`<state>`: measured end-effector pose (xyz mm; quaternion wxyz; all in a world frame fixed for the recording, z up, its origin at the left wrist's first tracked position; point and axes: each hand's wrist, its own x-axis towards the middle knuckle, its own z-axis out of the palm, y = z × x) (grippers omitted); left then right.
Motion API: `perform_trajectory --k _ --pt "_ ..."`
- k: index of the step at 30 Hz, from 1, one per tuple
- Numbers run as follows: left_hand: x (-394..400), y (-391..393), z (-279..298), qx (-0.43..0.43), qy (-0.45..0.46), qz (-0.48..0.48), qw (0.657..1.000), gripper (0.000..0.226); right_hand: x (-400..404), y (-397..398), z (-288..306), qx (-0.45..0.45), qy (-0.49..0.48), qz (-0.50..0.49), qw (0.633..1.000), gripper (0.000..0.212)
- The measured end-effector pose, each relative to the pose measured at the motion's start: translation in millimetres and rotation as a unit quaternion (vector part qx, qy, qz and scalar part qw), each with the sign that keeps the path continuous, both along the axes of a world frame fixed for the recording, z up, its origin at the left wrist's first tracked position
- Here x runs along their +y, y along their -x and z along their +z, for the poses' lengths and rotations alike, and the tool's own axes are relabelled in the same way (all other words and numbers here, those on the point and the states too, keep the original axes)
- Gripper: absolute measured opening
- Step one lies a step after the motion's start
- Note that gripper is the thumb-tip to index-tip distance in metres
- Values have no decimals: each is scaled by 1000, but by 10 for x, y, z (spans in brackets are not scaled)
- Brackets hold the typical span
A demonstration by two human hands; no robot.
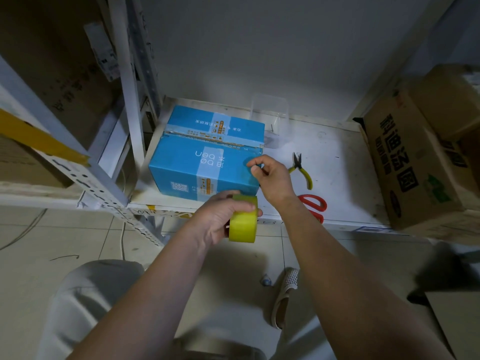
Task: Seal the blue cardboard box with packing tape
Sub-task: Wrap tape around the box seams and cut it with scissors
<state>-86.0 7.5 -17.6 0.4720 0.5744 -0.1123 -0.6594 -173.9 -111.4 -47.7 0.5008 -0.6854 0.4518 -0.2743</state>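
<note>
blue box [205, 162]: flaps closed, seam gapped | left fingers [248, 207] gripping yellow tape roll [244, 222] | right fingers [255, 165] pinched

On the top of the blue box [207, 154] in front of me I read "bo ben" in pale letters, upside down from where I stand, with a Chinese character beside it that I cannot make out. A QR code [179, 187] sits on its near side. The brown carton [413, 162] to my right carries large dark Chinese characters, turned sideways, which I cannot read for sure.
</note>
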Motion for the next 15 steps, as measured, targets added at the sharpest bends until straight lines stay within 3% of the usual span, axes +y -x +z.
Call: perform_trajectory --k 10,15 --pt "12 39 -165 -67 -97 -41 992 32 33 33 73 -14 -51 -13 998 13" --pt "64 86 -192 -49 -47 11 998 29 166 168 -3 -4 -59 51 997 35"
